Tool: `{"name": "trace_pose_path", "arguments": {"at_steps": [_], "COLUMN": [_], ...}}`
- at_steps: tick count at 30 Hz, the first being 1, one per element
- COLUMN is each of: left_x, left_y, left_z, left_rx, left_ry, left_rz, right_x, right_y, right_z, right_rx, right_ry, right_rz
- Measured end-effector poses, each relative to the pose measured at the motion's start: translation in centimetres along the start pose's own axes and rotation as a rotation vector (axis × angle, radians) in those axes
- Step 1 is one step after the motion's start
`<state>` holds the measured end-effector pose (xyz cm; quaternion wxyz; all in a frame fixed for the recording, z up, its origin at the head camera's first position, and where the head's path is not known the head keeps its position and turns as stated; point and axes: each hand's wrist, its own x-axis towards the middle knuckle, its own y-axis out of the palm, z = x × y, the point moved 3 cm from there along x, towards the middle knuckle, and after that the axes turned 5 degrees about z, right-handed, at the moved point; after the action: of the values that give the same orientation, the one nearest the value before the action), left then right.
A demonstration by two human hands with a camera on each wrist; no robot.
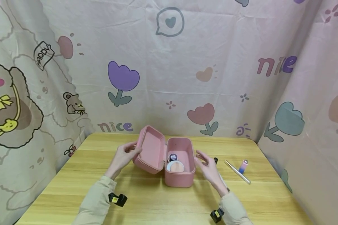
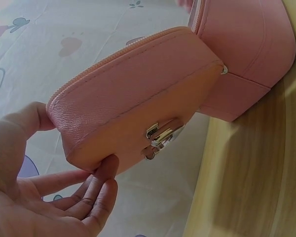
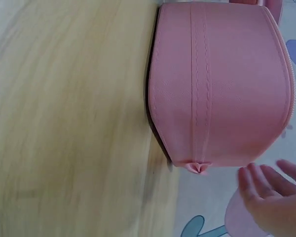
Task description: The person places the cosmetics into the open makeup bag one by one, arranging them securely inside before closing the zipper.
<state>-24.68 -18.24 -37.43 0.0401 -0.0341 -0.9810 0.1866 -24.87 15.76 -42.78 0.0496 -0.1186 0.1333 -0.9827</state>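
Note:
A pink zippered cosmetic case (image 1: 179, 180) stands unzipped on the table, its lid (image 1: 151, 145) swung out to the left. My left hand (image 1: 123, 157) grips the lid's outer end; in the left wrist view the thumb is at the zipper rim and the fingers (image 2: 106, 168) lie against the lid's outer face, near a gold-coloured clasp (image 2: 160, 136). Inside the case are a small jar with a dark lid (image 1: 173, 157) and a round white-rimmed compact (image 1: 176, 167). Beside the case's right wall is my right hand (image 1: 209, 171), fingers loosely bent and holding nothing.
Right of my right hand, a slim metallic tube (image 1: 237, 172) and a pink-and-blue lipstick tube (image 1: 243, 167) are on the wooden table (image 1: 146, 206). A black-tipped slender item (image 1: 215, 160) is partly hidden behind that hand. A printed curtain (image 1: 169, 65) hangs behind.

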Motion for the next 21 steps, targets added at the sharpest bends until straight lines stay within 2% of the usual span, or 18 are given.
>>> {"name": "trace_pose_path", "arguments": {"at_steps": [5, 9, 14, 16, 18, 21], "left_x": [-0.1, -0.1, -0.2, -0.1, -0.2, -0.1], "left_y": [0.1, 0.1, 0.0, 0.0, 0.0, 0.0], "left_z": [0.1, 0.1, 0.1, 0.1, 0.1, 0.1], "left_rx": [0.002, 0.001, 0.002, -0.003, -0.007, -0.014], "left_ry": [-0.002, 0.004, 0.014, 0.011, 0.012, 0.008], "left_rz": [-0.005, -0.001, 0.003, 0.001, 0.005, 0.002], "right_x": [-0.1, -0.3, -0.7, -0.9, -1.0, -1.2], "right_y": [-1.8, -3.5, -5.3, -5.9, -6.5, -7.3], "right_z": [0.8, 0.7, -0.1, -0.4, -0.7, -1.0], "right_rx": [0.108, 0.193, 0.263, 0.237, 0.179, 0.025], "right_ry": [-0.137, -0.182, -0.27, -0.254, -0.199, -0.042], "right_rz": [-0.269, -0.458, -0.567, -0.591, -0.611, -0.578]}}
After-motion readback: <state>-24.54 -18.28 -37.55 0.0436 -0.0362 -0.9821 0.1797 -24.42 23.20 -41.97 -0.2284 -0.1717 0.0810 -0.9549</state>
